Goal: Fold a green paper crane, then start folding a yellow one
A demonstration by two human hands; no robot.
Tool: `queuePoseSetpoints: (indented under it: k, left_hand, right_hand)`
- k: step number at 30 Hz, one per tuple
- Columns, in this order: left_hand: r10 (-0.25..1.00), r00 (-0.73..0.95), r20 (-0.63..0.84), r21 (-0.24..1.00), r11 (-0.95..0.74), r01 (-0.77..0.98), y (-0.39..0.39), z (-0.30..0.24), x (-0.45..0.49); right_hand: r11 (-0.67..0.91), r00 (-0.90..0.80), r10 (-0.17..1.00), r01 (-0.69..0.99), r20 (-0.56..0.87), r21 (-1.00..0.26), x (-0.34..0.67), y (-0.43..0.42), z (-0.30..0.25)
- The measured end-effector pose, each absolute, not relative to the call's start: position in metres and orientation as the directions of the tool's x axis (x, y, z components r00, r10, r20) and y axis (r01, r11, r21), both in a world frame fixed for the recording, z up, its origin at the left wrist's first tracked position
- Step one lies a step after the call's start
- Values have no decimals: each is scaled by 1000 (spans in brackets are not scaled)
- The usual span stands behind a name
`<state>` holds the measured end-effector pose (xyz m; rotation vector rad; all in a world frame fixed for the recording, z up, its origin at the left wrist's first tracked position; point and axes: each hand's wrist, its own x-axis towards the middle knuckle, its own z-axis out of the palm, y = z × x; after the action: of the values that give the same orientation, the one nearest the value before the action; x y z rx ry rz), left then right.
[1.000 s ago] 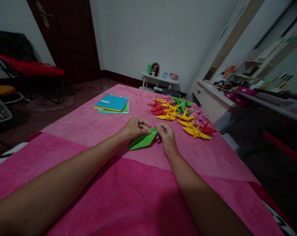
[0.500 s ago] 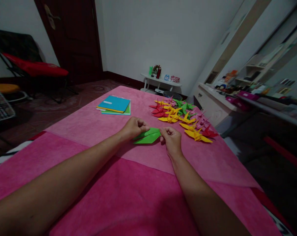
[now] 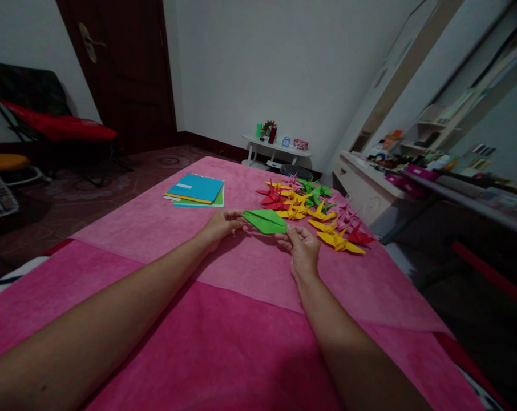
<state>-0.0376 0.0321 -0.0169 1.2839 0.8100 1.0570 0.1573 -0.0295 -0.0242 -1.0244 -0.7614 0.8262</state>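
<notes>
A green folded origami paper [image 3: 265,221], long and diamond-shaped with a slit along its middle, is held just above the pink cloth. My right hand [image 3: 303,245] pinches its right end between thumb and fingers. At the left tip, my left hand [image 3: 225,227] has its fingers curled and closed against the paper; part of the grip is hidden. Beyond my right hand stand folded paper cranes [image 3: 299,200] in yellow, red, green and pink. A stack of coloured paper sheets [image 3: 196,188], blue on top, lies beyond my left hand.
The pink cloth [image 3: 241,319] covers the table. A white side table [image 3: 279,145] with small items stands against the back wall. To the left is a folding chair with a red seat [image 3: 61,125]; on the right, a cluttered white dresser [image 3: 361,185].
The green paper has been raised and turned, now showing a whole diamond face. My left hand has shifted slightly left to its tip, while my right hand still holds the right end.
</notes>
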Motion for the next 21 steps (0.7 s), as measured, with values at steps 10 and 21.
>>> queuePoseSetpoints:
  k: [10, 21]
  left_hand:
    - [925, 375, 55, 962, 52, -270, 12, -19, -11]
    - [874, 463, 145, 989, -114, -95, 21, -21, -22]
  right_hand:
    - [193, 343, 934, -236, 104, -953, 148, -35, -24]
    - [173, 151, 976, -88, 159, -981, 145, -29, -24]
